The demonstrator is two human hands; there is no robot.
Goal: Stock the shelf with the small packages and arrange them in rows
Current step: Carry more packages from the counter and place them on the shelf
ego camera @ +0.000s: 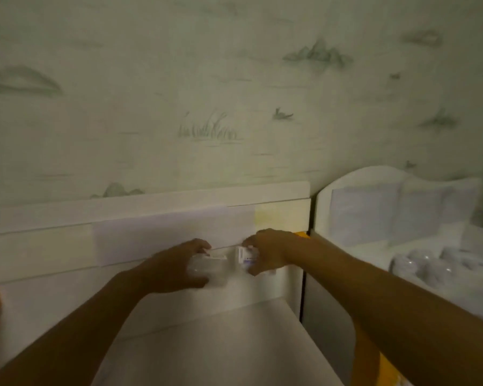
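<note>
At the white shelf's back edge, the left hand curls its fingers around a small clear-wrapped package. Just beside it, toward the shelf's right corner, the right hand pinches another small white package. Further right stands a white bin of blurred packs.

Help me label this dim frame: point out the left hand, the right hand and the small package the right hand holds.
left hand (176,267): head view, on the back of the hand.
right hand (271,250): head view, on the knuckles.
small package (244,256): head view, on its white printed face.
</note>
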